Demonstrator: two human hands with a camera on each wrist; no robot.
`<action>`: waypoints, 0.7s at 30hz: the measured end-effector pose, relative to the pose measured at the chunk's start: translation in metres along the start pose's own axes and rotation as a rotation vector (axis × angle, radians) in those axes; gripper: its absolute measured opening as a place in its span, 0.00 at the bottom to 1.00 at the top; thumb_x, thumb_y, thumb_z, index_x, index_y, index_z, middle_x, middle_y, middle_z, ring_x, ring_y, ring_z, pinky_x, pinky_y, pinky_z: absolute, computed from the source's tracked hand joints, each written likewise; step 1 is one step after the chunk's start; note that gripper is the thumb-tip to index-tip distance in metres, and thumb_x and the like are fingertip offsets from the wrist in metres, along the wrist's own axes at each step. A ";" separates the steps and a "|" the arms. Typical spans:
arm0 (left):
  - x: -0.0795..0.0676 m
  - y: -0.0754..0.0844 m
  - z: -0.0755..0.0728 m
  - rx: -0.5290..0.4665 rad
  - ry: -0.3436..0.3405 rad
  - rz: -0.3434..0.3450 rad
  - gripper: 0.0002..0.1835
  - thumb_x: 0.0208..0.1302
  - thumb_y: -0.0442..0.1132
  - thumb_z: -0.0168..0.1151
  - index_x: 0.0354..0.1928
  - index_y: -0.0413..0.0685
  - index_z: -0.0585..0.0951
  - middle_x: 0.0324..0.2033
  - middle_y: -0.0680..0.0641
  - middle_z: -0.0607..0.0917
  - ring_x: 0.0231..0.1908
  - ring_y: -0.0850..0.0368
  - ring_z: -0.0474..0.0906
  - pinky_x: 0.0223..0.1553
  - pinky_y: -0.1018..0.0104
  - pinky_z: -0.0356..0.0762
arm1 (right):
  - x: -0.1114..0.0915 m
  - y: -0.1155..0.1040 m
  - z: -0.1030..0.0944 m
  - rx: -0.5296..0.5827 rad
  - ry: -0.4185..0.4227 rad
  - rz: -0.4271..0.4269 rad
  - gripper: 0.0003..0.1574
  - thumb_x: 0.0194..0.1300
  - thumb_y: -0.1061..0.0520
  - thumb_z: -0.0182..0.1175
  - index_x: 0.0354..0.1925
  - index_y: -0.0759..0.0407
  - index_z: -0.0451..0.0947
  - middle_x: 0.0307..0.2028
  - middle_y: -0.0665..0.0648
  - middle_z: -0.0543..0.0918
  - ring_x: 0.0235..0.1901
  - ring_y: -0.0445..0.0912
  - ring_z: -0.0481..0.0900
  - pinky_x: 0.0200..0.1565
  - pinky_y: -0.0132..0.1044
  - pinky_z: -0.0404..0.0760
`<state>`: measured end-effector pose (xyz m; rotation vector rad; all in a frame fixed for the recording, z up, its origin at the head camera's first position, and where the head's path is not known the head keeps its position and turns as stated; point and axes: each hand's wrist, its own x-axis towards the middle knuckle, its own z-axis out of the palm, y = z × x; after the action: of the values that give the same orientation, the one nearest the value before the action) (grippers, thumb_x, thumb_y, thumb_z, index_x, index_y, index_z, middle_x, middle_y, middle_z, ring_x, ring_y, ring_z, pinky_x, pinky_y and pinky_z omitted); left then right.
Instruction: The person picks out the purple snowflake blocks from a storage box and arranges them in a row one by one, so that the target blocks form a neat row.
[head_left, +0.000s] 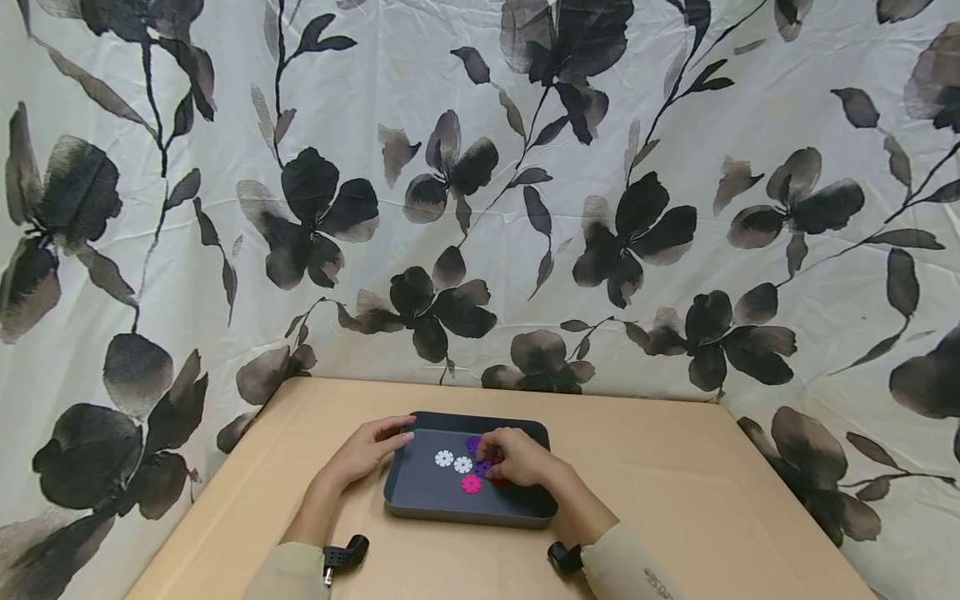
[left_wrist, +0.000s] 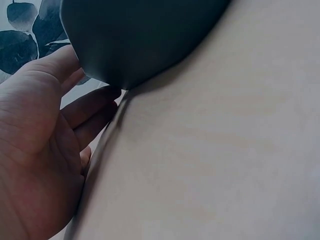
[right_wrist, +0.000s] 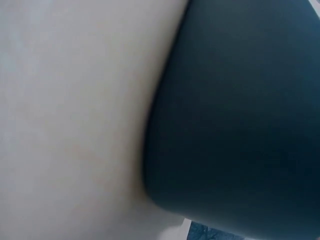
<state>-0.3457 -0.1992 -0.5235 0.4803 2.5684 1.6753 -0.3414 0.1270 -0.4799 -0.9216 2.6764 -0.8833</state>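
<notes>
A dark grey tray (head_left: 420, 492) lies on the table with small flower-shaped pieces in it. My left hand (head_left: 365, 447) holds the tray's left rim near the far corner; in the left wrist view its fingers (left_wrist: 92, 112) bend against the outer wall. My right hand (head_left: 517, 457) reaches over the right side and pinches a purple flower-shaped piece (head_left: 483, 469), partly covered by the fingers. Beside it lie a white flower (head_left: 444, 458), another white flower (head_left: 463, 465), a pink flower (head_left: 471, 484) and a second purple flower (head_left: 472, 444). Red pieces show partly beneath the right hand.
The light wooden table (head_left: 637, 467) extends around the tray. A white cloth with dark flowers (head_left: 525, 208) hangs behind the table. The right wrist view shows only the tray's outer wall (right_wrist: 235, 115) and the table top.
</notes>
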 end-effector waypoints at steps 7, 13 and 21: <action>0.001 -0.001 -0.001 0.018 0.006 -0.005 0.29 0.72 0.54 0.66 0.70 0.51 0.79 0.71 0.44 0.77 0.74 0.41 0.69 0.74 0.41 0.66 | -0.002 0.000 -0.002 0.019 -0.004 -0.023 0.11 0.60 0.69 0.73 0.35 0.53 0.87 0.33 0.50 0.84 0.32 0.40 0.77 0.37 0.30 0.81; 0.001 0.000 -0.001 0.021 0.004 -0.007 0.29 0.72 0.53 0.66 0.70 0.51 0.78 0.71 0.44 0.77 0.74 0.41 0.69 0.74 0.40 0.67 | -0.003 -0.001 0.000 0.032 -0.013 -0.041 0.12 0.62 0.69 0.71 0.39 0.53 0.90 0.37 0.50 0.86 0.33 0.38 0.77 0.36 0.29 0.83; 0.002 -0.002 -0.002 0.019 0.004 0.002 0.29 0.72 0.53 0.66 0.70 0.51 0.78 0.71 0.44 0.77 0.73 0.42 0.70 0.74 0.40 0.67 | -0.011 -0.001 -0.003 0.040 0.043 -0.070 0.10 0.64 0.67 0.71 0.42 0.56 0.91 0.37 0.52 0.87 0.29 0.37 0.76 0.31 0.28 0.81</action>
<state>-0.3481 -0.2014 -0.5241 0.4810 2.5902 1.6558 -0.3332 0.1350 -0.4773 -1.0045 2.6660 -0.9787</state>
